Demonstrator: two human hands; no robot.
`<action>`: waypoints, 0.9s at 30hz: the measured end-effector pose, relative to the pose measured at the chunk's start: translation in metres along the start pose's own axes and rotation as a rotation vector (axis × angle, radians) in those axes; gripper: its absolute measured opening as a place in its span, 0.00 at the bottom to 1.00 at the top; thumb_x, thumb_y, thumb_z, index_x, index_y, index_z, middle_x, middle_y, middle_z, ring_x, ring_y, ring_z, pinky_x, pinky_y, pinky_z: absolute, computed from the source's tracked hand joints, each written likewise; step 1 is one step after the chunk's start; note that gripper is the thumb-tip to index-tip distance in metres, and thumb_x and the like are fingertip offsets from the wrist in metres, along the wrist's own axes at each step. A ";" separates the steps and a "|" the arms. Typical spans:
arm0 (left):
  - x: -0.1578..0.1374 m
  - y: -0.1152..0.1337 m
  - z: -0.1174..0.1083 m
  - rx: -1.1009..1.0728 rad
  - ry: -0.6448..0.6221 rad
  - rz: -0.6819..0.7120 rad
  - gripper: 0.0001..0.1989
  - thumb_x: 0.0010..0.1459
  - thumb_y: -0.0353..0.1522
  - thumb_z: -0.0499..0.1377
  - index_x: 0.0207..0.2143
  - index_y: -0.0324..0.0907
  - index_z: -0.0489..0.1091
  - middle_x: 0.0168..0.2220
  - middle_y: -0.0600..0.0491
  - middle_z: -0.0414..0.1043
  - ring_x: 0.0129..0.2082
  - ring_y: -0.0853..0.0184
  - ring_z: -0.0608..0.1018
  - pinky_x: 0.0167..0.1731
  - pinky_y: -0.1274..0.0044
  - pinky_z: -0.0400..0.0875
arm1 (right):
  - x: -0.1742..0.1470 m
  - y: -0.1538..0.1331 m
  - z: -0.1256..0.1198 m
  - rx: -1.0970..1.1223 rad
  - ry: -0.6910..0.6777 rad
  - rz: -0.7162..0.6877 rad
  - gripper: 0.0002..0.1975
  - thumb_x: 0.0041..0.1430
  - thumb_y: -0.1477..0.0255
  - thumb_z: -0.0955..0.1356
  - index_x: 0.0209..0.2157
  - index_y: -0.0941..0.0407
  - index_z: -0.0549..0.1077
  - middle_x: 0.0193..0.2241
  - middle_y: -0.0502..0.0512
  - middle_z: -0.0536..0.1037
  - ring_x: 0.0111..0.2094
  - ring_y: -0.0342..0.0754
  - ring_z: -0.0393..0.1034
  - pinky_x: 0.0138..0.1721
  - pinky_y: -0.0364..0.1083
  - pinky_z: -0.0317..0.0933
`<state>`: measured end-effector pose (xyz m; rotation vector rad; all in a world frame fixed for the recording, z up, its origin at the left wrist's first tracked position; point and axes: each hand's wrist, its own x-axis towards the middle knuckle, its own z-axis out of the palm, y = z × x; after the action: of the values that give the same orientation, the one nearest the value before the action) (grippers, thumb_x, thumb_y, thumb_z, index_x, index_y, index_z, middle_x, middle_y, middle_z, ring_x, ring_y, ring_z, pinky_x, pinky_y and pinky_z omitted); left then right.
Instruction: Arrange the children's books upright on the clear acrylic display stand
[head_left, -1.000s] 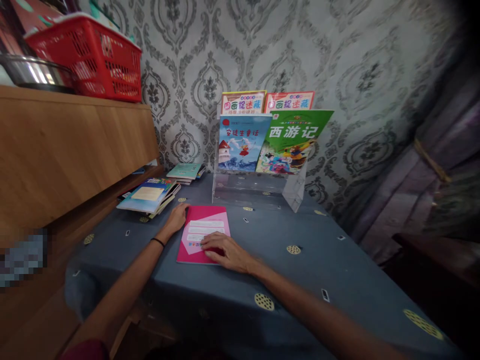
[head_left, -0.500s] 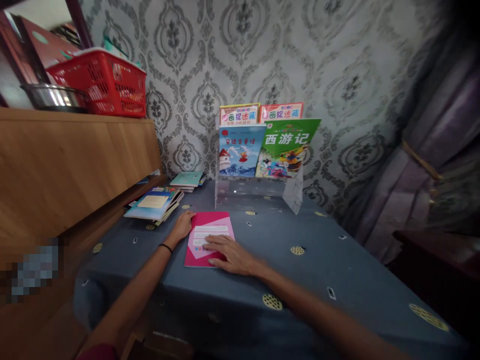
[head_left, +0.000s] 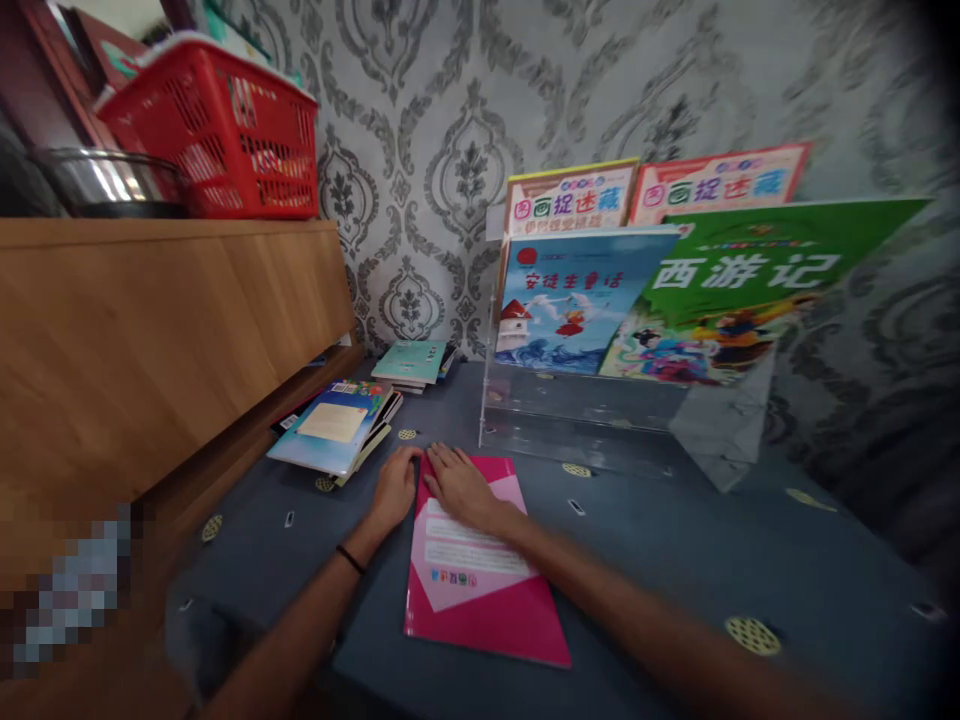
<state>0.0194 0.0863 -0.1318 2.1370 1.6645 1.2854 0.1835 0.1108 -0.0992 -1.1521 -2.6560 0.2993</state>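
Note:
A pink book, its printed text panel facing up, lies flat on the table in the head view. My right hand rests palm down on the upper left part of this book, fingers stretched out toward the corner. At the book's upper left edge is my left hand, its fingers bent and close together against the edge, a dark band on the wrist. My left thumb is mostly hidden.
Two stacks of books lie left: a blue-covered one and a teal-topped one. Behind stands a clear acrylic rack holding a blue book, a green book and others. A red basket sits on the wooden cabinet.
My right hand has slid from the book's middle right up to its upper left corner. My left hand remains at the left edge. The view has come closer and turned left.

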 end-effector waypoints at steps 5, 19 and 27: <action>0.001 0.006 -0.001 -0.176 0.003 -0.112 0.15 0.67 0.32 0.48 0.45 0.42 0.74 0.46 0.46 0.78 0.48 0.62 0.78 0.53 0.66 0.71 | -0.006 -0.004 -0.001 0.003 0.030 -0.209 0.20 0.72 0.70 0.58 0.59 0.58 0.71 0.62 0.63 0.69 0.67 0.58 0.55 0.67 0.63 0.48; 0.009 0.018 -0.017 -0.146 -0.150 -0.188 0.20 0.68 0.39 0.48 0.47 0.41 0.76 0.49 0.46 0.79 0.51 0.61 0.79 0.56 0.66 0.71 | -0.024 -0.020 -0.006 -0.118 0.105 -0.355 0.13 0.66 0.76 0.66 0.50 0.60 0.75 0.50 0.66 0.76 0.54 0.57 0.68 0.61 0.60 0.59; 0.002 0.023 -0.013 0.096 -0.168 0.018 0.13 0.64 0.36 0.55 0.44 0.43 0.76 0.49 0.45 0.79 0.52 0.59 0.77 0.57 0.62 0.70 | -0.100 -0.029 -0.017 -0.017 0.093 -0.515 0.21 0.72 0.64 0.60 0.58 0.61 0.69 0.59 0.68 0.71 0.62 0.57 0.63 0.63 0.58 0.57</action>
<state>0.0274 0.0747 -0.1096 2.2487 1.6726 1.0182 0.2350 0.0196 -0.0875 -0.4379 -2.7506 0.1233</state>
